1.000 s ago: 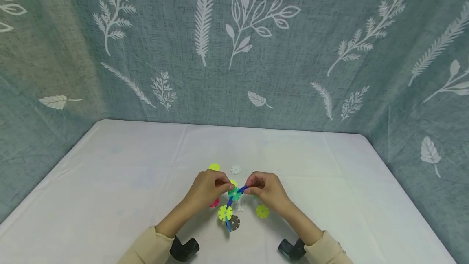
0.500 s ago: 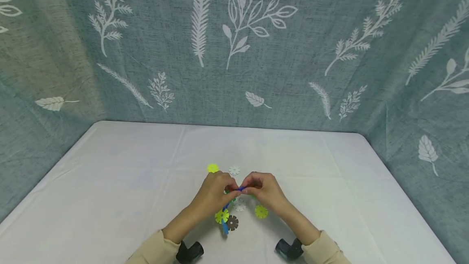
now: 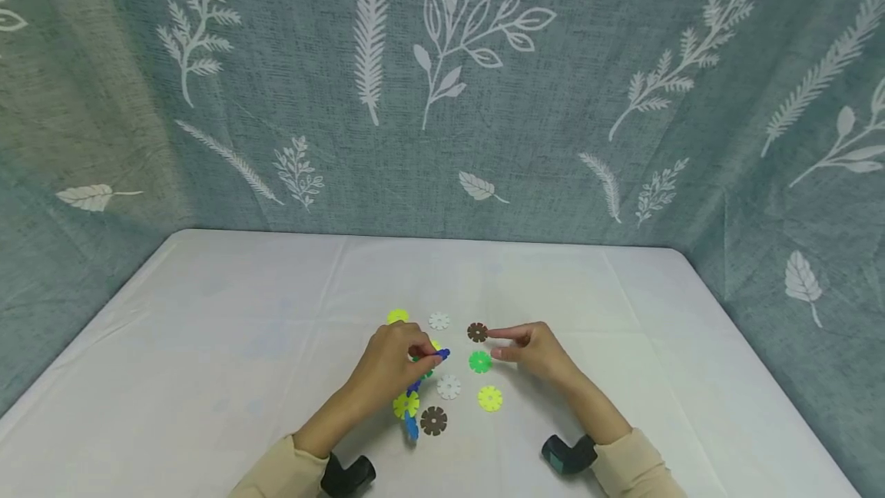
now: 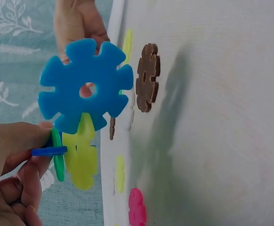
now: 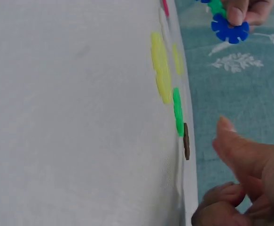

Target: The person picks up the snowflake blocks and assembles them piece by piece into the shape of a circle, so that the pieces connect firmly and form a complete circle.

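My left hand (image 3: 396,356) pinches a chain of interlocking notched plastic discs. A dark blue disc (image 5: 230,33) sticks out beyond its fingertips, and a green one is partly covered by them. From there the chain hangs down through a yellow disc (image 3: 403,406) to a light blue disc (image 4: 111,77) at the lower end. My right hand (image 3: 542,352) holds nothing. Its index finger reaches toward a loose brown disc (image 3: 477,332), with the fingertip at that disc's right edge; contact is unclear. Just left of the right thumb lies a green disc (image 3: 480,362).
Loose discs lie flat on the white table (image 3: 588,298): a white disc (image 3: 449,386), a yellow disc (image 3: 490,398), a second brown disc (image 3: 433,420) and others behind the left hand. A pink disc (image 4: 137,207) shows in the left wrist view. A patterned cloth (image 3: 415,175) hangs behind.
Both hands were together at the dark blue disc. The right hand has since let go and moved right, toward the brown disc; the left still holds the chain, shifted slightly left.
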`<state>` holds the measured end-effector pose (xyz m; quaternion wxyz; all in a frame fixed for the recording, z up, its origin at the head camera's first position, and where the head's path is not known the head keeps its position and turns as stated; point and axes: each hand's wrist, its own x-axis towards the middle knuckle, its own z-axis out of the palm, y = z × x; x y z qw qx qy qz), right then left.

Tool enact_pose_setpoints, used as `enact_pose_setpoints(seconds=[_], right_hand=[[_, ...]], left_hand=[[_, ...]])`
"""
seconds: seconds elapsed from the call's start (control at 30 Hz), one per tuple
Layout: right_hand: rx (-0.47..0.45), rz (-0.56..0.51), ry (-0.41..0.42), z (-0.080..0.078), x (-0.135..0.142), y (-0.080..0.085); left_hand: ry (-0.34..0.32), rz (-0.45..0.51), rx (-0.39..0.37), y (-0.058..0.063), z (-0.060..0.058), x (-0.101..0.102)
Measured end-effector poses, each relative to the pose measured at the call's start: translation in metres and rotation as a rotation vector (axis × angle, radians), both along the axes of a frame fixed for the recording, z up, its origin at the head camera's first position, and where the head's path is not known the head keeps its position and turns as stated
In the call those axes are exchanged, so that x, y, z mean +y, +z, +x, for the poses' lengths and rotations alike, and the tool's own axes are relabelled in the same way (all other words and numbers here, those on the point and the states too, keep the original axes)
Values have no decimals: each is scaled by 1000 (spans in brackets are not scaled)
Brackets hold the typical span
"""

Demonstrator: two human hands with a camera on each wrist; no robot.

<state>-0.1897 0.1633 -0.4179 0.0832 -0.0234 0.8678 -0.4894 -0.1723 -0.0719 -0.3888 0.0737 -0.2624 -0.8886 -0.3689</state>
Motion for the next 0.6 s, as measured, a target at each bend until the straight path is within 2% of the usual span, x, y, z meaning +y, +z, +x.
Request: enact_pose_setpoints(seconds=[0.13, 0.37, 0.6], right_hand=[[-7, 26, 22, 0, 0, -5], [51, 224, 30, 5, -12, -4], [83, 239, 4, 5, -16, -5]], left_hand=[[19, 1, -27, -1, 0, 0], [42, 22, -69, -4, -2, -1], [45, 27, -92, -6, -2, -1]])
